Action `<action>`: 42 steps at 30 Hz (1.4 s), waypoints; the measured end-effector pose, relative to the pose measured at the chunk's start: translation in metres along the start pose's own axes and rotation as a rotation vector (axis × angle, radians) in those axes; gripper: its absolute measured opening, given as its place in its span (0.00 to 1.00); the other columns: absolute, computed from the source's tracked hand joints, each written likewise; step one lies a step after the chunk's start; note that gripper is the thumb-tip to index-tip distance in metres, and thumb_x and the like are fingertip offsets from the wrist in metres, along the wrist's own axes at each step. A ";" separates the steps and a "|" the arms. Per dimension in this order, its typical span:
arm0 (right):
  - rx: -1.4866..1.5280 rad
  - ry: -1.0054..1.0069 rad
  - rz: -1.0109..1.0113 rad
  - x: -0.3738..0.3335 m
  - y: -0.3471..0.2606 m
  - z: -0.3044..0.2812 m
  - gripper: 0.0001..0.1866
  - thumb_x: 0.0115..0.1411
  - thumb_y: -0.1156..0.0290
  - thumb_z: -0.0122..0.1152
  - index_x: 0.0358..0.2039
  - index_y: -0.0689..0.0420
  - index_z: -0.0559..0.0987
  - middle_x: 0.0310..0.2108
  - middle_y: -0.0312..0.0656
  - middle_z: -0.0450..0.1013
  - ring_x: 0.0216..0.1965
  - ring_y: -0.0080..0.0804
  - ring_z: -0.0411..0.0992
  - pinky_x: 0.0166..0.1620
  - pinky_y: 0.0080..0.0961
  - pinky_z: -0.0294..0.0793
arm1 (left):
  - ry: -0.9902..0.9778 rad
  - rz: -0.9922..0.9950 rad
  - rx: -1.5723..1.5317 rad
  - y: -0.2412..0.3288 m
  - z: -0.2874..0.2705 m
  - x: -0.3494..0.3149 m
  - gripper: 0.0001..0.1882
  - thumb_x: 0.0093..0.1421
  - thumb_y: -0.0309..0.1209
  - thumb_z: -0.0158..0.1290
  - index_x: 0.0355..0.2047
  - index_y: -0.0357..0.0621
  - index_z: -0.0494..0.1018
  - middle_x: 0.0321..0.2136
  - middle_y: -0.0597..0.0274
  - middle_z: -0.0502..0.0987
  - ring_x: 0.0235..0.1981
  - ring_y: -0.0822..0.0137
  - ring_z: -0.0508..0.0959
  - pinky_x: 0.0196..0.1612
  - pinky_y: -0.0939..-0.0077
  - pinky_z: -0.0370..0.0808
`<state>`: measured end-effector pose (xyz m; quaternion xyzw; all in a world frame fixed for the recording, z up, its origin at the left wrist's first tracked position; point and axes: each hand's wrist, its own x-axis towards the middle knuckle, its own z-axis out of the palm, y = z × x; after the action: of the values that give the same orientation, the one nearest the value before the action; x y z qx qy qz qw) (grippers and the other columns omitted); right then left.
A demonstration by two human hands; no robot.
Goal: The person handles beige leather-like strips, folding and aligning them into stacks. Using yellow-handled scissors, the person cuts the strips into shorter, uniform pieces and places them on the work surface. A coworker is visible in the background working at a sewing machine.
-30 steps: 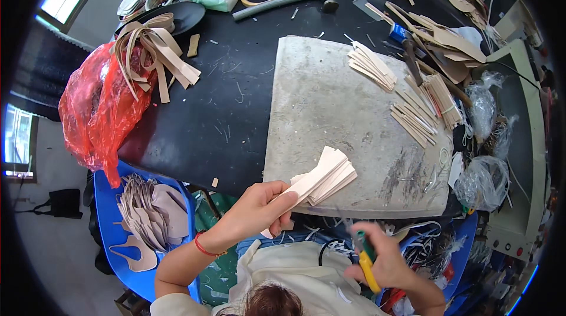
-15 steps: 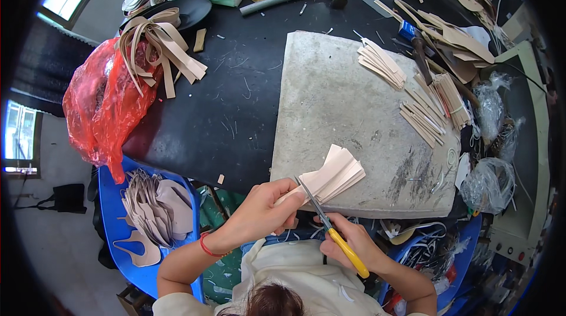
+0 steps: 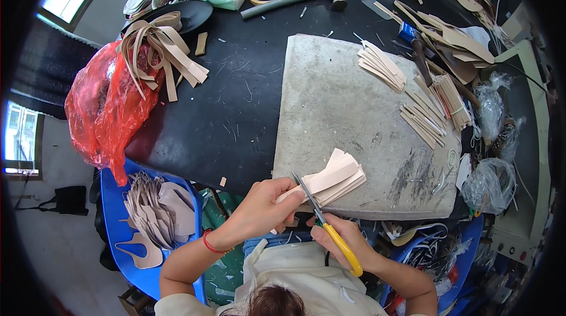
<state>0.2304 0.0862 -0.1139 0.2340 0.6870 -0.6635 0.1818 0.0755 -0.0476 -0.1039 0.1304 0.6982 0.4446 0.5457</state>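
Note:
My left hand (image 3: 266, 205) is closed around one end of a fanned bundle of pale beige strips (image 3: 337, 179), which look like leather or a similar sheet material. The free ends spread over the near edge of a grey slab. In my right hand (image 3: 352, 238) is a pair of scissors (image 3: 341, 246) with yellow handles. Its metal blades, slightly parted, lie across the strips just beside my left fingertips. Whether they have cut into a strip cannot be made out.
On the grey slab (image 3: 330, 92) lie loose beige strips (image 3: 382, 65) and a tied bundle (image 3: 451, 101). A hammer (image 3: 289, 3) rests at the back. Left are a red plastic bag (image 3: 106, 109) and a blue bin (image 3: 118, 221) of cut pieces; clear plastic bags (image 3: 488, 185) are at right.
The scissors have shifted slightly up and left with my right hand, and their handle end has swung left. The strips' fan has changed a little. My left hand keeps its grip.

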 end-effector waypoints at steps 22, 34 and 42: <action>0.122 0.085 -0.358 0.005 -0.067 -0.025 0.30 0.53 0.75 0.64 0.55 0.57 0.61 0.32 0.38 0.72 0.28 0.14 0.68 0.31 0.14 0.68 | -0.034 0.405 -0.137 0.008 0.015 -0.042 0.24 0.62 0.28 0.50 0.55 0.38 0.55 0.26 0.59 0.79 0.22 0.74 0.79 0.27 0.83 0.72; -0.164 0.417 -0.520 0.017 -0.076 -0.043 0.25 0.56 0.79 0.59 0.53 0.59 0.63 0.29 0.37 0.73 0.28 0.15 0.68 0.31 0.12 0.67 | -0.109 0.330 0.016 -0.011 -0.001 -0.037 0.14 0.62 0.33 0.52 0.40 0.33 0.69 0.24 0.57 0.78 0.26 0.74 0.78 0.28 0.81 0.73; -0.138 0.442 -0.503 0.022 -0.070 -0.050 0.25 0.56 0.78 0.59 0.53 0.58 0.63 0.30 0.37 0.73 0.28 0.16 0.68 0.31 0.14 0.67 | -0.160 0.203 -0.141 -0.012 -0.006 -0.036 0.17 0.66 0.39 0.44 0.34 0.34 0.70 0.23 0.64 0.73 0.24 0.76 0.75 0.27 0.81 0.72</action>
<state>0.1760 0.1366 -0.0654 0.1826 0.7893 -0.5726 -0.1254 0.0872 -0.0813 -0.0892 0.1964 0.6028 0.5336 0.5597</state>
